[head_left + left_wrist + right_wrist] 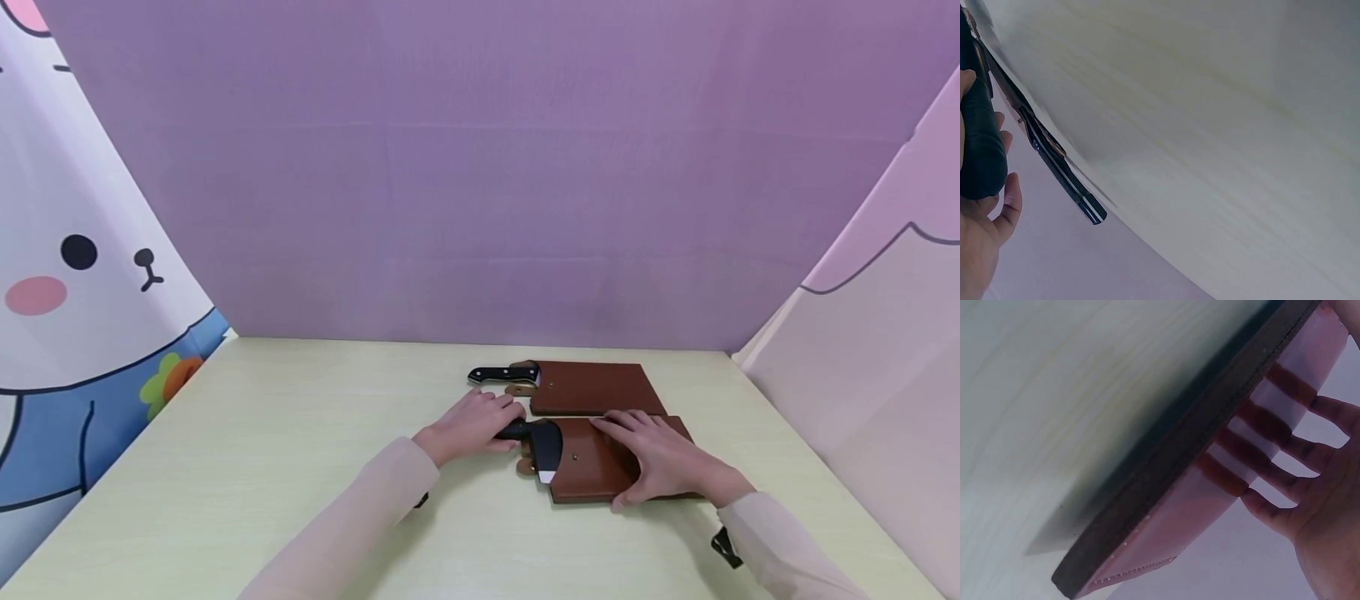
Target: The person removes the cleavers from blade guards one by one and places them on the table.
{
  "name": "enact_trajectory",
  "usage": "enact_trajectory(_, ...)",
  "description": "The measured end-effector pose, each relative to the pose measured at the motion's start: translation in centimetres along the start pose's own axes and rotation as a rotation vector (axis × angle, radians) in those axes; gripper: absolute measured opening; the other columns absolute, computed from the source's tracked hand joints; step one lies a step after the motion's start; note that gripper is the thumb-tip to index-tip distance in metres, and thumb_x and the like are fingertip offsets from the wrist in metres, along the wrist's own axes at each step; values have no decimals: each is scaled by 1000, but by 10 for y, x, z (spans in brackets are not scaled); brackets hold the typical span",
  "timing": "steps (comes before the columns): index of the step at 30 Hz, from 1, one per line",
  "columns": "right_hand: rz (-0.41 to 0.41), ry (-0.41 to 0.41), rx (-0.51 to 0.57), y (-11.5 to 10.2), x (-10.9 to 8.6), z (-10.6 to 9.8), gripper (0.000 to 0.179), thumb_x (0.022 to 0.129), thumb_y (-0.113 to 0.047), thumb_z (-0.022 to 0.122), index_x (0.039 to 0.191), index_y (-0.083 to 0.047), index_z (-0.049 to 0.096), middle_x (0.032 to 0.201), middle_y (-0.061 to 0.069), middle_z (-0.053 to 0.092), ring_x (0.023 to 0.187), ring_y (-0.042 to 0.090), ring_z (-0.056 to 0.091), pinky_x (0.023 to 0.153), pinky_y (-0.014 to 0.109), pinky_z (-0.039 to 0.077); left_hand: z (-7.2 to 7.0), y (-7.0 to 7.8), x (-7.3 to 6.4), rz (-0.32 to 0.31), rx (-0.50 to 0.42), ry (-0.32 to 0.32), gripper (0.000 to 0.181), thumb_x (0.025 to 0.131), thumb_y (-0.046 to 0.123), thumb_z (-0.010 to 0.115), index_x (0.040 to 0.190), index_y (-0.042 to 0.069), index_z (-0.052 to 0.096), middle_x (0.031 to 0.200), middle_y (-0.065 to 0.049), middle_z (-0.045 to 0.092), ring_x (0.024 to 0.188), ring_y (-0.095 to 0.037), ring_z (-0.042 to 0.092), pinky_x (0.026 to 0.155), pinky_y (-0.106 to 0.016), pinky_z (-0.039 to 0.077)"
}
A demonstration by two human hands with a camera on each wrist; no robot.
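Our left grip [476,425] is curled around the black handle of a cleaver [546,450], thumb on one side and fingers on the other, as the left wrist view shows. Just to the right of that grip, the cleaver's dark blade with its bright edge runs into the mouth of a brown sheath [588,467], and the rest of the blade is hidden there. Our right grip [663,458] lies over the other end of that sheath, its fingers spread, their tips touching the glossy face, and its thumb down by the near edge. Between our two grips we see a small stud on the sheath, and just beside the left grip a tan tab [526,467] sticks out at the mouth. Beyond both grips a second sheath [592,387] lies flat, alongside the first; from its left end comes the riveted black handle of a knife [502,375], just past our left fingers, with another tab below it. Everything rests on the pale surface [315,400], which stretches away bare to the left of our left grip. Well past the grips stands a purple backdrop [480,208], and far to their left hangs a cartoon print [45,183].
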State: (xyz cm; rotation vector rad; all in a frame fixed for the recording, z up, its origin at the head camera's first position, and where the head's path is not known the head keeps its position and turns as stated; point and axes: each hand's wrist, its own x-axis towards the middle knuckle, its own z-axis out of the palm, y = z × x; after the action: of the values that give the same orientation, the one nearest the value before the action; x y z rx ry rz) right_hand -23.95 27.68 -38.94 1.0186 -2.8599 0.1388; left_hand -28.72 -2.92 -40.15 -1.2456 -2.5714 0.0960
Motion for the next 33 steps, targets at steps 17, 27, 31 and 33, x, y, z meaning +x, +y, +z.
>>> enact_trajectory(17, -6, 2, 4, -3, 0, -1, 108, 54, -76, 66, 138, -14, 39, 135, 17, 44, 119, 35, 41, 88, 59, 36, -1, -5, -7, 12, 14, 24, 34, 86, 45, 57, 111, 22, 55, 101, 4, 59, 78, -13, 56, 72, -31, 44)
enact_trajectory(27, -7, 12, 7, -3, -2, -1, 108, 54, -75, 66, 138, -13, 39, 134, 16, 44, 118, 35, 42, 88, 58, 36, -3, -6, -13, 16, 0, 48, 34, 85, 43, 58, 110, 21, 55, 98, 3, 60, 79, -15, 57, 72, -31, 45)
enact_trajectory(31, -8, 11, 16, -4, -2, -1, 107, 54, -75, 67, 138, -14, 39, 134, 16, 44, 118, 34, 41, 88, 58, 36, -2, -8, -14, 23, 9, 64, 34, 84, 43, 59, 110, 20, 55, 95, 3, 60, 78, -15, 57, 71, -31, 46)
enact_trajectory(33, -8, 10, 16, -4, -2, -1, 107, 54, -75, 66, 138, -14, 39, 134, 16, 44, 118, 34, 41, 88, 58, 36, -2, -8, -15, 22, 8, 62, 35, 84, 43, 59, 110, 21, 55, 95, 3, 60, 78, -15, 57, 71, -31, 46)
